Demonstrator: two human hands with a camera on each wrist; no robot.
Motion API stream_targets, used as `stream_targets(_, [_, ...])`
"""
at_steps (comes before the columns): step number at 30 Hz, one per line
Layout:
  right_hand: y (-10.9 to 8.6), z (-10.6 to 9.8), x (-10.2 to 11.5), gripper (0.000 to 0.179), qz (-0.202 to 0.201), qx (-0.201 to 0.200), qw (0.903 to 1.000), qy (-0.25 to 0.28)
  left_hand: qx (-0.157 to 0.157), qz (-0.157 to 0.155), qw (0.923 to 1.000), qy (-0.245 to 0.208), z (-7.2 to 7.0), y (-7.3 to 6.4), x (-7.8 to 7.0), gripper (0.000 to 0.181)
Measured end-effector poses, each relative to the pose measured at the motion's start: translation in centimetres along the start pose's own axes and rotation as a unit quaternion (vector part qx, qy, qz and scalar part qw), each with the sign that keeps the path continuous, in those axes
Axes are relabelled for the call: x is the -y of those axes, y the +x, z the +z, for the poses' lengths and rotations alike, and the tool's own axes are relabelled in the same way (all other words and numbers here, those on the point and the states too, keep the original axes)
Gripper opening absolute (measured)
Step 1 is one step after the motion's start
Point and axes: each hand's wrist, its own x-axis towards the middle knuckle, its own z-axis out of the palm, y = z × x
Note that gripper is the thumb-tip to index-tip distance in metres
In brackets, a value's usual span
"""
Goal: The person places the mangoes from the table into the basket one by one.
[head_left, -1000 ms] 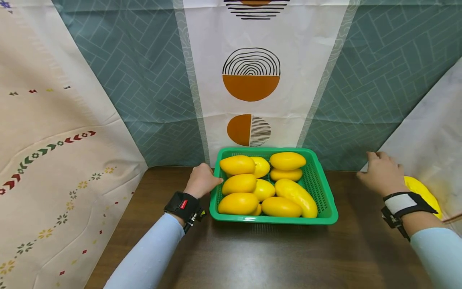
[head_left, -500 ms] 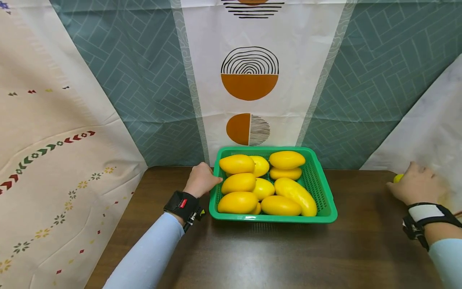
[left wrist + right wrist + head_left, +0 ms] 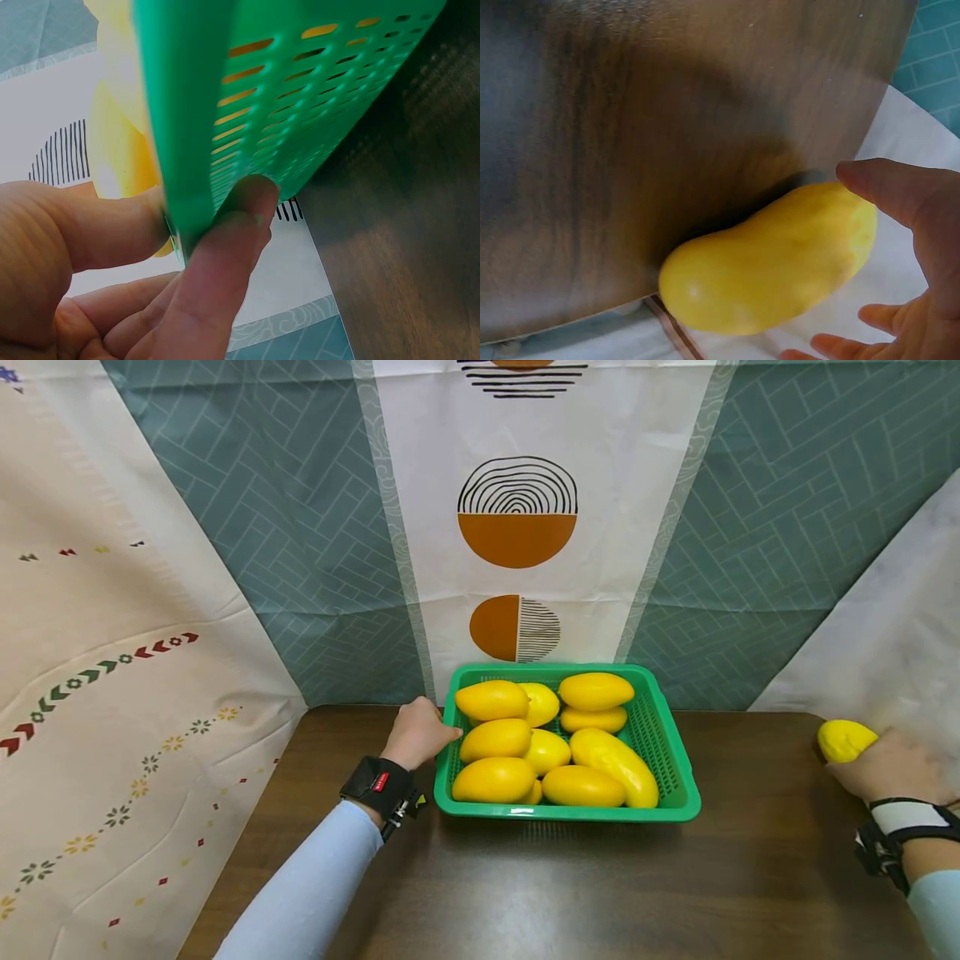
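Observation:
A green plastic basket (image 3: pixel 681 768) stands on the table, holding several smooth yellow mangoes (image 3: pixel 495 780). My left hand (image 3: pixel 416 735) grips its left rim, thumb on the inner side and fingers against the slotted outer wall (image 3: pixel 300 97) in the left wrist view. Far to the right, my right hand (image 3: pixel 896 766) is over a long yellow mango (image 3: pixel 772 262) lying at the table's edge. In the right wrist view the thumb is right at one end of this mango, and the other fingers are spread beside it. The hand covers part of the mango in the head view.
The dark wooden table (image 3: pixel 525 893) ends at the right beside a white cloth (image 3: pixel 900 635). Patterned cloth (image 3: pixel 337 527) hangs close behind the basket, and a cream embroidered cloth (image 3: pixel 135 718) borders the left side.
My right hand has moved right and slightly down to the mango at the table's edge, uncovering its near-left end. My left hand stays on the basket, which has not moved.

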Motion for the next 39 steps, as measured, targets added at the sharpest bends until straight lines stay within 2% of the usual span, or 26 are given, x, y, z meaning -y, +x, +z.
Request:
stream_targets(4, [0.1,0.4,-0.2,0.073,0.006,0.013,0.9999,-0.001,-0.001,0.000,1.0000,0.003,0.0,0.0,0.0,0.030])
stream_targets(11, [0.3,1.1,-0.3,0.080,-0.002,0.035,0.9994,0.000,-0.004,0.000,1.0000,0.000,0.0,-0.1,0.0,0.030])
stream_targets(19, [0.4,1.2,-0.2,0.080,0.017,0.045,0.9987,-0.017,-0.004,0.001,1.0000,0.001,0.0,0.1,0.2,0.031])
stream_targets(25, [0.3,1.4,-0.3,0.077,0.016,0.059,0.9981,-0.004,-0.004,0.003,1.0000,0.000,0.0,0.1,0.2,0.032])
stream_targets(33, [0.3,2.0,-0.3,0.072,0.019,0.056,0.9979,0.027,0.000,0.001,1.0000,-0.004,0.0,0.1,0.0,0.030])
stream_targets(39, [0.3,2.4,-0.1,0.073,0.013,0.064,0.9977,0.016,0.004,-0.002,1.0000,-0.008,-0.1,0.1,0.0,0.029])
